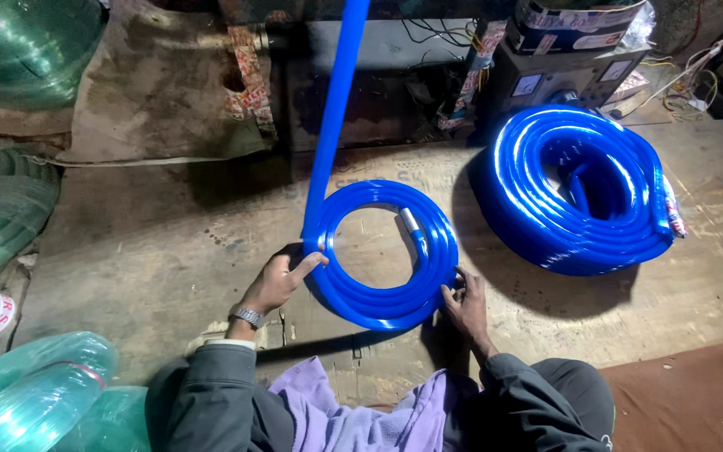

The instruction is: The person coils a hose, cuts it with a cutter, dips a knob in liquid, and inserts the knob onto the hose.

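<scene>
Dusty floor point(169, 251) carries your small blue hose coil point(382, 255), its hose rising away behind. Your left hand point(282, 280) lies spread on its left edge, your right hand point(464, 303) presses its right edge with fingers curled. Nearby sits a bigger finished coil point(579, 192).

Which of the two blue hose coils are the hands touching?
The smaller, flat blue coil in the middle; left hand and right hand rest on its rim. The bigger coil lies untouched.

— What sort of place is this?
— A hose workshop or storeroom. Beside the large blue hose coil point(583, 201) stands a metal machine box point(546, 84) with loose wiring; green hose rolls point(10, 209) are stacked far left of it.
</scene>
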